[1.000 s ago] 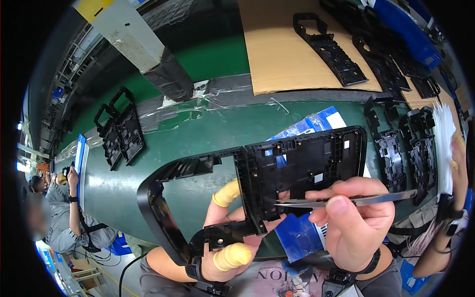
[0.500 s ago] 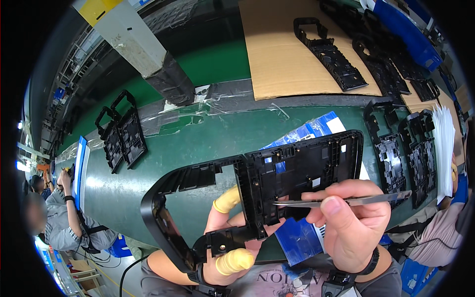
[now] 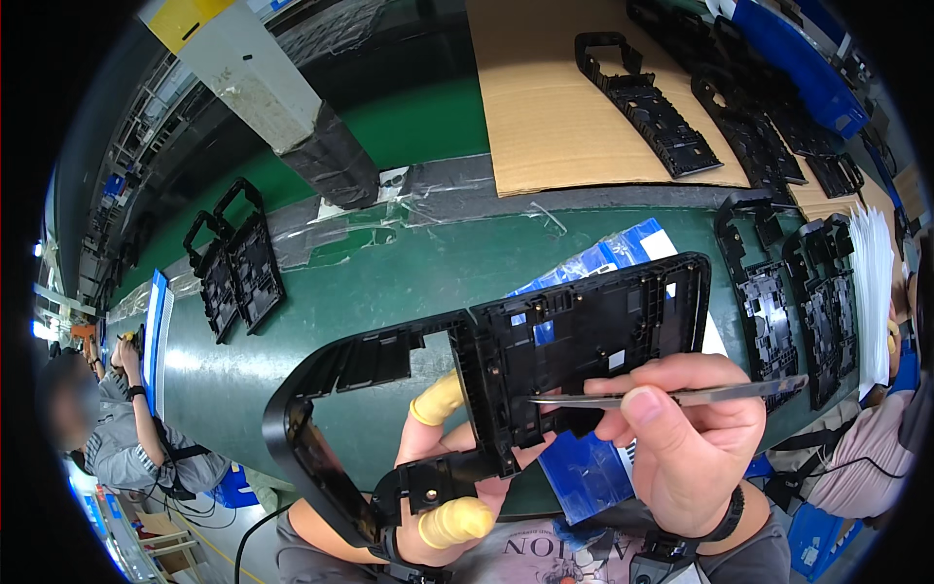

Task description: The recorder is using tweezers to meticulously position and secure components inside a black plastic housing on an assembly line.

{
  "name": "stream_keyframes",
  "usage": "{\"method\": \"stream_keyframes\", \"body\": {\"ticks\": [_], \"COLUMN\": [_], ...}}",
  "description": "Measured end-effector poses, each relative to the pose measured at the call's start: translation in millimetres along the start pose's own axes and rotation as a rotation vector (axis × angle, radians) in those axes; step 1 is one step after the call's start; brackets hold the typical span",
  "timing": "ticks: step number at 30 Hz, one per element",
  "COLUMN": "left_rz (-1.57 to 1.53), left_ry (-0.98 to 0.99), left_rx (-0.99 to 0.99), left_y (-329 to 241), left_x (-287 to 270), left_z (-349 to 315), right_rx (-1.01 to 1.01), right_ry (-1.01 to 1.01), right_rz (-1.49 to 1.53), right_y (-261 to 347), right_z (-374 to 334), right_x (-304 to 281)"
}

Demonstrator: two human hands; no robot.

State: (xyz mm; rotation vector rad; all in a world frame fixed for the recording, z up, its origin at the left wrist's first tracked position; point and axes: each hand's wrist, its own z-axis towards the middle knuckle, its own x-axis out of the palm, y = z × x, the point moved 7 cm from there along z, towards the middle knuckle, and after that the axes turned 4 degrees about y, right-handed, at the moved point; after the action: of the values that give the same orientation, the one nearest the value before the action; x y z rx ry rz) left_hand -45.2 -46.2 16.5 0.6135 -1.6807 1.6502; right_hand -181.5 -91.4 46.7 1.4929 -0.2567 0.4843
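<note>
Smooth, shiny metal tweezers (image 3: pixel 730 392); satin black plastic housing (image 3: pixel 584 336); matt brown cardboard (image 3: pixel 545 107); glossy green tabletop (image 3: pixel 331 292)

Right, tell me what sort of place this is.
Most likely a factory assembly area: one black plastic housing is in the left hand, similar housings lie along a green workbench, and another person is beside it.

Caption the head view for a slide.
Left hand holds a black plastic frame over a green table; right hand points a thin metal tool at it.
</note>
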Motion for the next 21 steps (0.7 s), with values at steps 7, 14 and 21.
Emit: {"method": "stream_keyframes", "body": {"ticks": [7, 14, 21], "left_rz": [-0.008, -0.003, 0.233], "left_ry": [-0.045, -0.044, -0.082], "left_rx": [0.007, 0.038, 0.085], "left_y": [-1, 0, -5], "left_x": [0, -4, 1], "left_z": [-1, 1, 2], "right_rx": [-0.045, -0.861, -0.725], "right_ry": [0.031, 0.296, 0.699], "right_rz": [-0.073, -1.189, -1.481], "right_y": [5, 68, 30], "right_z": [-2, -22, -17], "right_x": [0, 13, 62]}}
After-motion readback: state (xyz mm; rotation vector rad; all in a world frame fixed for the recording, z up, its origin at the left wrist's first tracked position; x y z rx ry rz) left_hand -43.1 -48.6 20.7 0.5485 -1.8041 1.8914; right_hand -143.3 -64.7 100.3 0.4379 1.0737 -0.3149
